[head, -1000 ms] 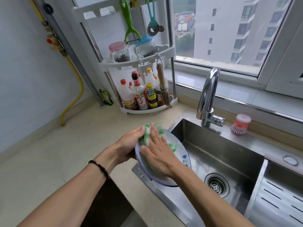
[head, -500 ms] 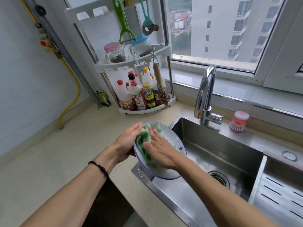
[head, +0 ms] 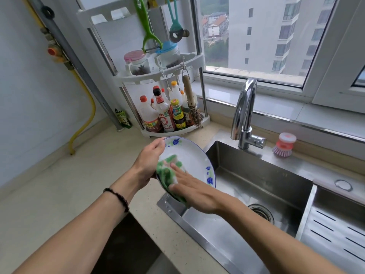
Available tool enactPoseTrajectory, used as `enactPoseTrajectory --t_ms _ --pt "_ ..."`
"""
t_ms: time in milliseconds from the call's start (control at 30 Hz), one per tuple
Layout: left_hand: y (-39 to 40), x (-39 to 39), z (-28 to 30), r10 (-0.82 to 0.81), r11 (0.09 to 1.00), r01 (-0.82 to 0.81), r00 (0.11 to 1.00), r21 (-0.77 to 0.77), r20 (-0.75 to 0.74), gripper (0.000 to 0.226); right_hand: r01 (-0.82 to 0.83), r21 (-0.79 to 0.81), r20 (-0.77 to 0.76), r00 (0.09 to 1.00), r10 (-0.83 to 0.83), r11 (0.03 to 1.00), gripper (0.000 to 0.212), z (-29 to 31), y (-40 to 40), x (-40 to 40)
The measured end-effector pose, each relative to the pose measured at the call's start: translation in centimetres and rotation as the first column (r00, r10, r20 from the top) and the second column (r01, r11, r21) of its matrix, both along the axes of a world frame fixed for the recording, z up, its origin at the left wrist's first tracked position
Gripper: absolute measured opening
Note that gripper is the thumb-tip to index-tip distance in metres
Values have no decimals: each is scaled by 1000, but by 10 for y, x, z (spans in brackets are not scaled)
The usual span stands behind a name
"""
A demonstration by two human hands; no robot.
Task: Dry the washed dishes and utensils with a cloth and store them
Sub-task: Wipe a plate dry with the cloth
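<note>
Over the sink's near corner: white round plate with blue flower marks [head: 189, 155], tilted on edge above the steel sink [head: 256, 180] and the beige counter [head: 59, 194].
Left hand [head: 147, 163]: clamped on the plate's left rim, thumb over the top edge, a dark bead bracelet [head: 116, 196] at the wrist.
Right hand [head: 189, 189]: fingers straight and flat, pressing the green and white cloth [head: 167, 173] onto the plate's face.
Cloth since a second ago: slid from the plate's upper rim down to its lower left part.
Plate since then: more of its bare white face and blue marks now shows.
Nearby: chrome tap [head: 244, 115] behind the sink, pink dish brush [head: 284, 144] to its right, white corner rack of sauce bottles [head: 164, 115] behind the plate.
</note>
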State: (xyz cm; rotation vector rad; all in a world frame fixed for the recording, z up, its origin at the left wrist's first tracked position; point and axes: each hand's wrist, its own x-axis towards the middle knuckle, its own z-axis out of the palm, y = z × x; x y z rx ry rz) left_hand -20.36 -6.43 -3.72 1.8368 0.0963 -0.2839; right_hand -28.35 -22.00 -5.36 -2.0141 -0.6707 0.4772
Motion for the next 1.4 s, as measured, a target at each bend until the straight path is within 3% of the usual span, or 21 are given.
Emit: enactPoseTrajectory --t_ms 133,233,300,367,500,567,667,800,900,967,1100,1233,1400 --pt "-16 -8 -2 37 998 -44 992 54 121 37 215 213 -113 974 -195 953 54 9 12 6" --pt "-9 -4 1 101 992 -111 980 52 174 36 138 150 -129 985 -119 979 39 0 9 1" --pt "-5 -1 3 133 980 -161 968 121 211 36 53 -84 -12 998 -55 995 66 -11 -7 1" --pt "-9 -7 1 200 955 -253 935 156 292 33 146 -218 126 985 -120 965 91 -20 -9 7" --pt "-15 -15 2 263 934 -331 890 132 374 36 171 -90 209 966 -150 981 99 -29 8 0" --pt "-10 -15 2 200 951 -272 905 148 376 43 178 -125 254 957 -142 976 100 -38 2 1" --pt "-10 -17 -1 253 941 -314 899 124 357 32 232 -289 286 947 -148 929 104 -44 -5 8" --pt "-3 -16 -4 311 934 -350 895 73 319 34 160 -151 278 954 -113 976 96 -39 10 -5" --pt "1 -17 -4 257 954 -293 913 71 316 32 191 -335 331 941 -75 923 101 -52 -10 8" --pt "-2 -18 -7 303 935 -346 893 76 331 33 211 -404 306 948 -86 890 104 -49 -10 9" --pt "-1 -15 -5 336 926 -372 891 67 307 35 108 -217 226 972 -57 970 101 -36 5 -2" --pt "-3 -16 -1 276 950 -305 917 62 288 34 196 -430 285 956 -73 881 111 -52 -18 14" --pt "-1 -13 -5 309 941 -334 916 57 256 33 93 -226 240 970 -37 970 111 -43 -1 -1"
